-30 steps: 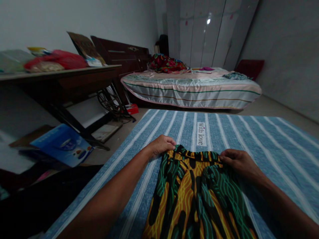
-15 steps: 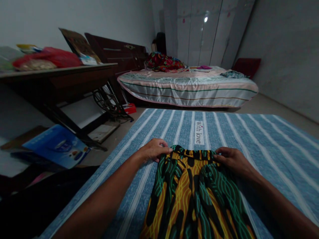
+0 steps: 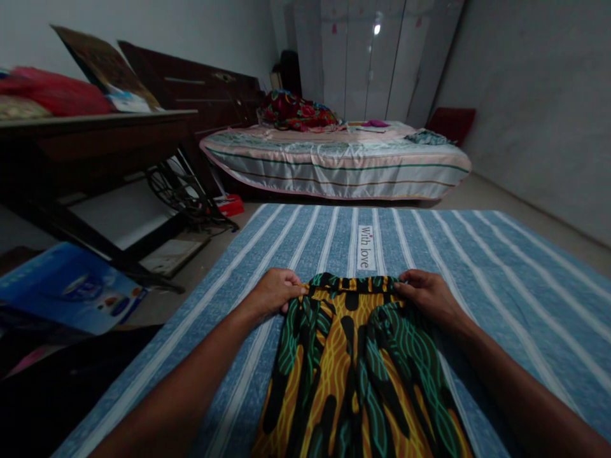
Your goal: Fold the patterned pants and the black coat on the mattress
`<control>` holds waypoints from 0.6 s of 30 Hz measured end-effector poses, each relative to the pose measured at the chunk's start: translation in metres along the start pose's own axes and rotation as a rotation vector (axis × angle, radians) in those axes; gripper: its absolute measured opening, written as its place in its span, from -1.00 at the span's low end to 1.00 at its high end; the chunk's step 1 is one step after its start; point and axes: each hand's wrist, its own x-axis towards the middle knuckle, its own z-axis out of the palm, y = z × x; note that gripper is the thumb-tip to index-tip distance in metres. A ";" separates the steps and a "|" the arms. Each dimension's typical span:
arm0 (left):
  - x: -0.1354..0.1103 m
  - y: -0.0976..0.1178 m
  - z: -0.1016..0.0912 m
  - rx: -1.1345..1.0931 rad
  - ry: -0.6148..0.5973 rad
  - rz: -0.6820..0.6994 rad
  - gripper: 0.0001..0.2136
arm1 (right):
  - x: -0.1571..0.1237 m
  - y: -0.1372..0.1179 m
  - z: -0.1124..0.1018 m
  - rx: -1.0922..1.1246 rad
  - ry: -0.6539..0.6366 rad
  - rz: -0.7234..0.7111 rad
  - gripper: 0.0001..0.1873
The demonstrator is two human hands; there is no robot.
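Patterned pants [image 3: 351, 356] in yellow, green and black lie on a blue-and-white striped cloth [image 3: 258, 254], with the gathered waistband at the far end. The lower part runs out of view at the bottom edge. My left hand [image 3: 278, 291] pinches the left corner of the waistband between thumb and fingers. At the opposite corner, my right hand [image 3: 426, 294] is closed on the waistband's right end. Between the two hands the band is drawn fairly straight, while the fabric below falls in soft folds.
A bed [image 3: 334, 165] with a bundled red floral blanket [image 3: 298, 113] stands beyond the cloth. To the left are an old sewing machine table [image 3: 95, 146] and a blue box [image 3: 76, 289] on the floor. Pale wardrobe doors [image 3: 358, 70] rise at the back.
The view has shifted to the right. My left hand has pulled the waistband's left corner outward, so a bit of fabric stretches to its fingertips. My right hand keeps its hold.
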 end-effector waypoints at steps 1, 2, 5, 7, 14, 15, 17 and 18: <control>0.001 -0.001 0.001 0.021 0.006 0.007 -0.79 | 0.000 0.000 0.000 0.005 0.003 0.000 -0.66; 0.002 -0.001 0.001 0.036 0.011 0.013 -0.78 | 0.000 -0.001 0.000 0.009 0.004 0.001 -0.66; 0.002 -0.001 0.001 0.056 0.005 0.019 -0.71 | 0.000 -0.003 0.001 0.014 0.010 0.007 -0.67; 0.001 0.002 -0.001 0.069 -0.014 0.004 -0.66 | 0.000 -0.003 0.001 0.006 0.009 0.007 -0.66; -0.003 0.011 -0.010 0.063 -0.222 -0.023 -0.68 | 0.001 -0.002 -0.001 -0.024 0.011 0.006 -0.67; -0.003 0.011 -0.011 0.063 -0.221 -0.022 -0.70 | 0.001 -0.002 -0.001 -0.023 0.007 0.007 -0.67; -0.002 0.009 -0.011 0.071 -0.186 -0.015 -0.72 | 0.001 -0.002 -0.001 -0.012 0.001 0.012 -0.68; -0.002 0.008 -0.011 0.081 -0.158 -0.013 -0.73 | 0.001 -0.002 0.000 0.003 0.000 0.014 -0.68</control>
